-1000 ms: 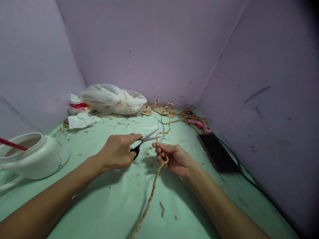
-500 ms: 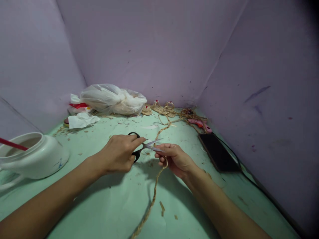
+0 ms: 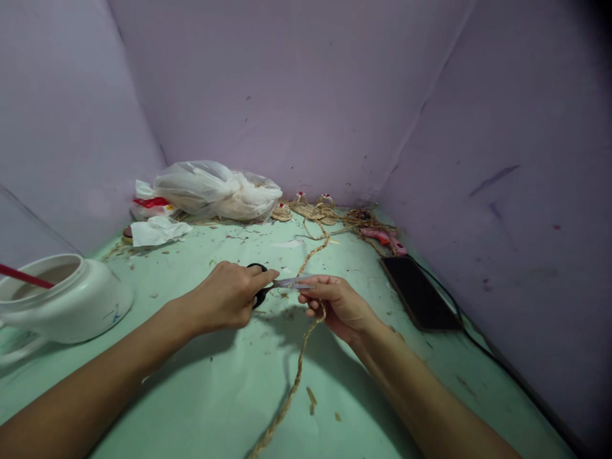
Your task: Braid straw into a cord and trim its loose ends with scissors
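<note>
My left hand (image 3: 229,294) is closed round the black handles of a pair of scissors (image 3: 287,284), whose blades point right and lie nearly together. The blade tips reach the fingertips of my right hand (image 3: 335,303). Between its thumb and fingers my right hand pinches a braided straw cord (image 3: 297,376). From that hand the cord hangs down toward the near edge, and its other stretch runs away to the back of the green surface. Whether the blades are on a strand at the fingertips is too small to tell.
At the left stands a white pot (image 3: 95,303) with a red stick in it. A tied plastic bag (image 3: 210,191) and a white tissue (image 3: 160,231) lie at the back. Woven pieces (image 3: 306,207) sit beside tangled cord (image 3: 363,220). A phone (image 3: 421,293) with a black cable lies at the right.
The scissor blades have swung from spread apart to nearly together, and the handles have drawn closer in my left hand. My right hand has hardly moved; the hanging cord has shifted slightly right.
</note>
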Motion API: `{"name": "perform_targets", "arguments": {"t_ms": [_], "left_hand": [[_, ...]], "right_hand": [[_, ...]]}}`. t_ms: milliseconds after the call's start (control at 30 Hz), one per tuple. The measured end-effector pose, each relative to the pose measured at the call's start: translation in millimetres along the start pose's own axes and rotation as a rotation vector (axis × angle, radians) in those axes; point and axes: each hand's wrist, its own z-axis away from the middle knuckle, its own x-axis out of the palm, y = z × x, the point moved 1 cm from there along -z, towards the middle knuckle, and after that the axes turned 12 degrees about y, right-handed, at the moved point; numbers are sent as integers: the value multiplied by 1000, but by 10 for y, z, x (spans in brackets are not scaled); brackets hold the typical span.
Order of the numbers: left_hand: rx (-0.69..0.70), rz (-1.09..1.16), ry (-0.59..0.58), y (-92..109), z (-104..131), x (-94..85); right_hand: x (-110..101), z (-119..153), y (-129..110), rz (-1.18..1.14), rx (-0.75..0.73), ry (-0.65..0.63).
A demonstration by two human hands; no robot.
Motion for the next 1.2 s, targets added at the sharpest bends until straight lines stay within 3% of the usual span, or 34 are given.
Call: {"name": "perform_targets", "arguments": {"t_ms": [233, 300, 367, 467, 567, 633, 833, 1000, 1200], "left_hand": [[-5, 144, 34, -8, 4, 22], [-50, 244, 90, -23, -3, 31], [-177, 411, 193, -44, -22, 30], [-506, 772, 321, -47, -64, 27], [-811, 1107, 326, 46, -94, 57], [-931, 1255, 315, 150, -99, 104], [-1040, 1611, 296, 408, -95, 283], [-1132, 1560, 376, 468, -91, 305], [-1135, 1645, 298, 530, -60, 333]], "right_hand": [[-25, -27, -17, -13, -29, -4], [-28, -25, -24, -26, -25, -2], [-27, -20, -26, -38, -20, -9], [-14, -16, -7, -29, -49, -34], [15, -23, 55, -2, -109, -41], [42, -33, 114, -12, -147, -46], [105, -34, 222, -9, -166, -95], [106, -46, 184, 8, -283, 1], [124, -5, 163, 66, -382, 97]]}}
